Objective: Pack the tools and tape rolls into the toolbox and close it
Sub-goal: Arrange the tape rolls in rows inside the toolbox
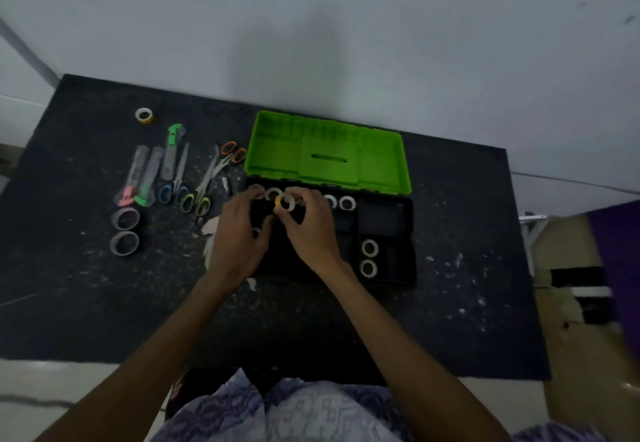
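Note:
The black toolbox (388, 220) lies open on the dark table, its green lid (329, 154) tipped back. Several small tape rolls stand along its back row, such as one (347, 203), and two more (369, 247) sit in a right-hand compartment. My right hand (310, 227) pinches a yellow-edged tape roll (285, 202) above the box's left part. My left hand (239, 230) hovers beside it, fingers curled at the roll row; what it holds is hidden. Scissors (221, 161), utility knives (149, 178) and larger tape rolls (125, 230) lie to the left of the box.
A lone tape roll (144, 115) sits at the table's far left. Paper scraps (211, 230) lie by the box's left side. A cardboard box (581, 303) stands off the table's right edge. A pale wall rises behind the table.

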A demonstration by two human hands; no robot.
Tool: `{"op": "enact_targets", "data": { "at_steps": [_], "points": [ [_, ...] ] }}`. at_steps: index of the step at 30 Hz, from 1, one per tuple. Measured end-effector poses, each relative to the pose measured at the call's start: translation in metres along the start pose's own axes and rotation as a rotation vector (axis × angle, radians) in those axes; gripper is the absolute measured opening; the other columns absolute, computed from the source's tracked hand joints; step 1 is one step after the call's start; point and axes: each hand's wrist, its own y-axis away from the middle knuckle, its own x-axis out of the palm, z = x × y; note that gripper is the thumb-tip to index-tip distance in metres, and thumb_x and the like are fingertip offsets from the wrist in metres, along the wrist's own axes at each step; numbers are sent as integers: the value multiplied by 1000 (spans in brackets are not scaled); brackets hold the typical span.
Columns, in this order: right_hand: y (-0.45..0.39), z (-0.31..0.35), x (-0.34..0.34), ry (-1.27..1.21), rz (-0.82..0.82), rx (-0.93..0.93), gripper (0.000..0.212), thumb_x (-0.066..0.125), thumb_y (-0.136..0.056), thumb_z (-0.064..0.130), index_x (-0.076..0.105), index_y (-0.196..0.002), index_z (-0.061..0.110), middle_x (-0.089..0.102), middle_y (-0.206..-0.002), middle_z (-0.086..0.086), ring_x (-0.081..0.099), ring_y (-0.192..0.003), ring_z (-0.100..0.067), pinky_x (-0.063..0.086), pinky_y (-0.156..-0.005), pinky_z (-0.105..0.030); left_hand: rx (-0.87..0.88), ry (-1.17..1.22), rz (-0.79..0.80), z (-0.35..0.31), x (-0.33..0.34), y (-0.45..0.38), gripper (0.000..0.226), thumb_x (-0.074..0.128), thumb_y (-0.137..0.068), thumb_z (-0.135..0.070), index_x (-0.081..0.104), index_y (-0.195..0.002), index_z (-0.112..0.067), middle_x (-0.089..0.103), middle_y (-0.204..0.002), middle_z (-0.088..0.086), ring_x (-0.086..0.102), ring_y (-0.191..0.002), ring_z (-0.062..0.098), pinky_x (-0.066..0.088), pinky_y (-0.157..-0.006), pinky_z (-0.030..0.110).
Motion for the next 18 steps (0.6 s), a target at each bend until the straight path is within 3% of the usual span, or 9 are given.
{"op": "enact_targets", "data": {
  "at_steps": [4, 7, 11, 15, 18],
  "points": [
    [27, -37, -55, 12, -102, 32, 29, 68, -90, 33, 61, -116, 22, 56, -115, 5, 51, -112, -14, 46, -96, -37, 152, -45, 188, -39, 42, 17, 61, 58, -88, -40, 41, -140, -14, 46, -142, 7, 38, -134, 22, 32, -112, 35],
    [50, -62, -83, 48, -152, 87, 32, 68, -90, 37, 59, -118, 27, 54, -116, 9, 51, -111, -13, 50, -92, -39, 236, -139, 319, -55, 68, 28, 83, 49, -82, -61, 33, -147, -11, 36, -152, 8, 25, -144, 24, 19, -119, 36],
    [74, -89, -117, 82, -228, 176, 33, 68, -90, 36, 58, -120, 28, 54, -117, 10, 50, -111, -11, 49, -94, -39, 240, -251, 419, -64, 93, 39, 107, 41, -73, -79, 19, -152, -11, 20, -159, 6, 8, -149, 22, 4, -121, 35],
    [93, -109, -139, 153, -260, 253, 34, 69, -89, 32, 59, -121, 28, 54, -120, 9, 49, -113, -11, 46, -99, -36, 275, -327, 405, -61, 97, 43, 111, 49, -69, -78, 22, -151, -8, 25, -156, 8, 15, -147, 25, 7, -122, 40],
    [100, -122, -149, 214, -271, 280, 36, 71, -88, 31, 60, -122, 28, 53, -122, 6, 49, -114, -13, 43, -101, -32, 319, -361, 417, -62, 93, 37, 103, 63, -72, -64, 24, -150, -9, 31, -152, 10, 23, -143, 27, 4, -121, 37]
  ]
}}
